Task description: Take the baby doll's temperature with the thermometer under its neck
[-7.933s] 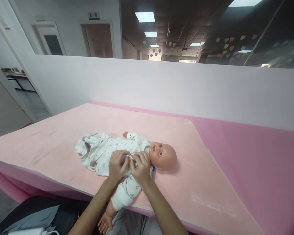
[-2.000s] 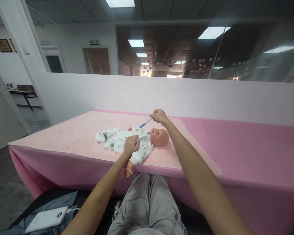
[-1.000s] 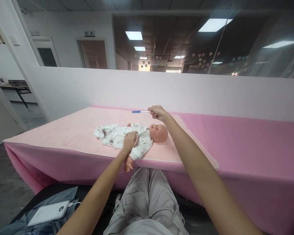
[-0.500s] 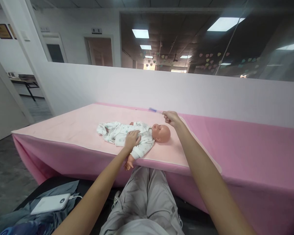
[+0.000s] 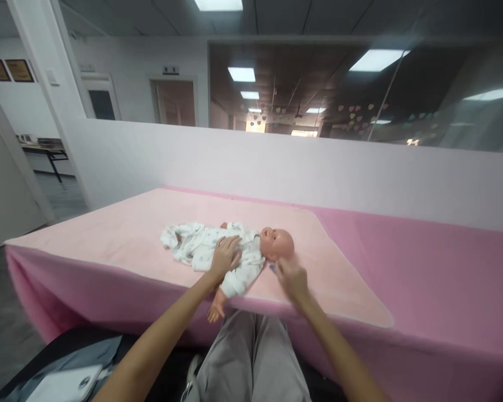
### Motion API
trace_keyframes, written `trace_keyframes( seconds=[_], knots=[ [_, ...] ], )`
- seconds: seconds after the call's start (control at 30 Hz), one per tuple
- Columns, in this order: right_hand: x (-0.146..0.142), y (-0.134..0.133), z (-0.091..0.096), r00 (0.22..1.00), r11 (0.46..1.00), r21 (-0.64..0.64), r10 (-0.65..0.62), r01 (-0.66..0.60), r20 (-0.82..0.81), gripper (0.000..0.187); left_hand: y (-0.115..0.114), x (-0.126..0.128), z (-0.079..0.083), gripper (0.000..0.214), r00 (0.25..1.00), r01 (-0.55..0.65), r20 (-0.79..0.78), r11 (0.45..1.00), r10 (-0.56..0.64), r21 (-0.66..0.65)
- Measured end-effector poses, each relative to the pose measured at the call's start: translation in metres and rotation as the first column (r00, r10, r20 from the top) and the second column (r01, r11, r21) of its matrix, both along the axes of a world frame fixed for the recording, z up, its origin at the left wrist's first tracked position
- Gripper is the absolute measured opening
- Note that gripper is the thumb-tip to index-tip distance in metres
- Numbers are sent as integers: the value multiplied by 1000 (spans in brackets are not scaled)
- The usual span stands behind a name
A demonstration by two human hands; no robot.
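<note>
A baby doll (image 5: 279,243) in a white printed sleepsuit (image 5: 191,245) lies on its back on a pale pink mat (image 5: 109,234), head to the right. One doll arm (image 5: 216,309) hangs over the table's front edge. My left hand (image 5: 224,257) rests flat on the doll's chest, fingers stretched. My right hand (image 5: 292,279) is blurred just in front of the doll's head, low over the mat. Its fingers look pinched on a thin stick; only the stick's blue tip (image 5: 271,267) shows.
The mat covers the left part of a long table draped in deeper pink cloth (image 5: 436,279), with a low white partition wall (image 5: 318,167) behind it. My grey-trousered legs (image 5: 243,363) are under the front edge. A white power bank (image 5: 62,385) lies at lower left.
My right hand has dropped from above and behind the doll's head to the mat in front of it, bringing the blue-tipped stick down. My left hand stays on the doll's chest.
</note>
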State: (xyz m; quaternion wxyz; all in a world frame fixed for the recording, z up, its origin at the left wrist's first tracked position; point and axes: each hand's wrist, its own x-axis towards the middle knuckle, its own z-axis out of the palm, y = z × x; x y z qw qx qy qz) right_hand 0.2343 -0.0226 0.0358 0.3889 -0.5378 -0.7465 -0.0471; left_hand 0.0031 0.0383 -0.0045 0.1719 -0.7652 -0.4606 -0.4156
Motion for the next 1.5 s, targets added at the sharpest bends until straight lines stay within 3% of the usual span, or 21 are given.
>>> trace_keyframes(
  seconds=[0.07, 0.1, 0.17, 0.23, 0.33, 0.47, 0.73, 0.83, 0.93, 1.13, 1.27, 1.4, 1.5],
  knots=[
    [3, 1, -23, 995, 998, 26, 48, -50, 86, 19, 7, 2, 9, 29, 995, 68, 78, 998, -67, -16],
    [5, 2, -31, 971, 995, 56, 71, -85, 228, 22, 12, 3, 15, 27, 987, 90, 141, 995, -82, -52],
    [9, 5, -43, 905, 993, 58, 70, -104, 419, 22, 25, 7, 28, 29, 959, 150, 266, 972, -98, -183],
    [13, 6, -46, 846, 995, 20, 71, -95, 528, 21, 38, 11, 41, 31, 941, 237, 310, 915, -133, -328],
    [18, 8, -44, 808, 994, -66, 113, -91, 578, 21, 55, 15, 52, 30, 931, 352, 274, 798, -242, -490],
    [23, 12, -43, 797, 985, -152, 158, -84, 583, 23, 66, 14, 53, 27, 907, 416, 247, 631, -341, -655],
    [20, 22, -51, 764, 955, -288, 241, -76, 598, 20, 72, 1, 51, 27, 834, 537, 374, 444, -405, -717],
    [20, 21, -54, 775, 942, -327, 264, -78, 575, 21, 71, 0, 46, 26, 835, 550, 439, 469, -333, -691],
    [21, 21, -59, 835, 934, -346, 261, -91, 485, 18, 69, -1, 40, 26, 820, 566, 506, 508, -267, -649],
    [20, 24, -62, 912, 949, -314, 158, -34, 378, 23, 71, -3, 37, 25, 814, 562, 542, 519, -209, -644],
    [7, 26, -35, 917, 972, -234, 101, -9, 386, 21, 69, -3, 40, 26, 792, 584, 579, 520, -195, -624],
    [-30, 35, -1, 978, 991, -101, 106, -89, 179, 18, 68, -3, 41, 27, 767, 608, 615, 509, -181, -609],
    [-64, 53, -1, 975, 974, -73, 219, -215, 47, 24, 69, -4, 39, 26, 754, 620, 634, 509, -173, -598]
  ],
)
